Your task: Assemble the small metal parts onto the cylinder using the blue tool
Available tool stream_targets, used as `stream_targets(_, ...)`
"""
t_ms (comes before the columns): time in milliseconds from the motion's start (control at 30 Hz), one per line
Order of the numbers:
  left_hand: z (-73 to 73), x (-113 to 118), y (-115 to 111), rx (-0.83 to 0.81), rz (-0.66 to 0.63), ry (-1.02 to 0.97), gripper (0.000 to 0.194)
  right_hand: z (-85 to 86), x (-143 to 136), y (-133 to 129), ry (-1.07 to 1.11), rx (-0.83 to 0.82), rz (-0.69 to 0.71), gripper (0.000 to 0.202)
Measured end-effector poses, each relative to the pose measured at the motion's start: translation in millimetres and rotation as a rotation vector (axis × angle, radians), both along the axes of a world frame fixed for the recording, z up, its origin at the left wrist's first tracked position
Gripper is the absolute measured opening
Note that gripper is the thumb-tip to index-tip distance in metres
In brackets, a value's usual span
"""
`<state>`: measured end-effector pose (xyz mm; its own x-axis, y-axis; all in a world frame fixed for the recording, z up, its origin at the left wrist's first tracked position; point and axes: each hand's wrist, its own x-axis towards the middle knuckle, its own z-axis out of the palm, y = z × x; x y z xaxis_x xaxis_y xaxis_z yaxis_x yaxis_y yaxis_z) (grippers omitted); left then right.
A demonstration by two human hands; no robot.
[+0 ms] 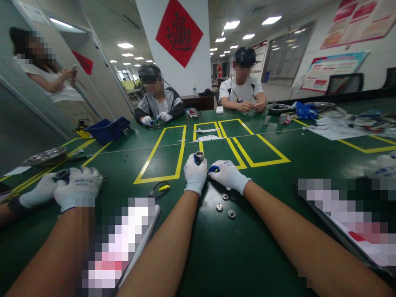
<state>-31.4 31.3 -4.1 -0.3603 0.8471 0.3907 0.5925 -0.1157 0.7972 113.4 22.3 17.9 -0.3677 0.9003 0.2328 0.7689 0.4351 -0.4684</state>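
Observation:
A white work glove with blue fingertips covers my left hand (196, 172), whose fingers are wrapped round a round metal cylinder (199, 156) with its open end up. Close by on the right, my right hand (227, 173), gloved the same way, has its fingertips pinched together low over the table; anything between them is too small to make out. Small round metal discs lie just below it, among them one slotted disc (219, 207) and one disc with a central hub (232, 213). Another disc (225, 196) rests nearer my right wrist.
Yellow tape rectangles (156, 180) mark the green table. A cable with a yellow tag (163, 187) lies left of my left hand. A neighbour's gloved hands (78, 185) work at the left. A blue bin (107, 131) stands farther back. Two people sit opposite.

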Motion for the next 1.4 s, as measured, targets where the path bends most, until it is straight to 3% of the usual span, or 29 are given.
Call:
stream_targets(67,0.4,-0.3,0.0,0.005,0.016,-0.006,0.022,4.6,5.0,5.6,-0.032,-0.034,-0.007,0.030)
stream_targets(133,0.4,-0.6,0.4,0.010,0.045,-0.008,0.023,3.7,11.7,18.8,-0.031,-0.021,-0.127,0.043)
stream_targets(233,0.5,-0.2,1.3,0.007,0.073,-0.023,0.025,-9.5,12.5,48.3,-0.055,0.122,-0.288,0.039)
stream_targets(333,0.9,0.8,1.8,0.002,0.083,-0.042,0.026,-25.7,-6.3,82.7,-0.222,0.170,-0.210,0.062)
stream_targets(433,0.2,1.3,2.1,0.016,0.086,-0.069,0.025,-31.0,-36.4,119.9,-0.360,0.162,-0.142,0.083)
stream_targets(567,-1.1,1.3,2.6,0.027,0.057,-0.117,0.022,-28.1,-68.9,170.1,-0.466,0.057,-0.090,0.088)
stream_targets(733,-1.3,2.2,2.8,0.006,0.055,-0.089,0.021,-35.4,-82.7,210.6,-0.484,0.011,-0.055,0.089)
stream_targets(833,-1.5,2.6,1.8,0.003,0.057,-0.068,0.020,-38.3,-84.2,215.9,-0.487,0.004,-0.052,0.090)
stream_targets(1033,-2.3,2.4,1.0,-0.007,0.046,-0.087,0.022,-32.8,-69.2,205.7,-0.520,-0.029,-0.227,0.091)
stream_targets(1400,-3.7,0.5,1.6,-0.010,0.037,-0.087,0.021,-35.4,37.6,168.0,-0.473,-0.185,-0.506,0.100)
